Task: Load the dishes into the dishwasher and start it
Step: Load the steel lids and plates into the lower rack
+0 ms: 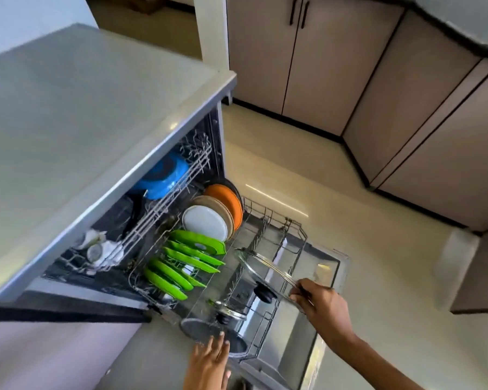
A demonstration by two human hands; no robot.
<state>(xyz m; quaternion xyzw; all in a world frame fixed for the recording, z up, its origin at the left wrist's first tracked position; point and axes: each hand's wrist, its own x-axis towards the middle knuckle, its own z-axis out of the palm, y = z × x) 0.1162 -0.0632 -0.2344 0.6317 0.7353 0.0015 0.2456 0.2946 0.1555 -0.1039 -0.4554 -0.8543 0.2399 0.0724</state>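
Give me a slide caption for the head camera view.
Right hand lowers a glass lid into the dishwasher's lower rack.

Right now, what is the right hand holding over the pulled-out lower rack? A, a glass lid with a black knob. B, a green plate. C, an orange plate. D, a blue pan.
A: the right hand pinches the rim of the glass lid above the lower rack, its black knob facing down; the green plates already stand in the rack.
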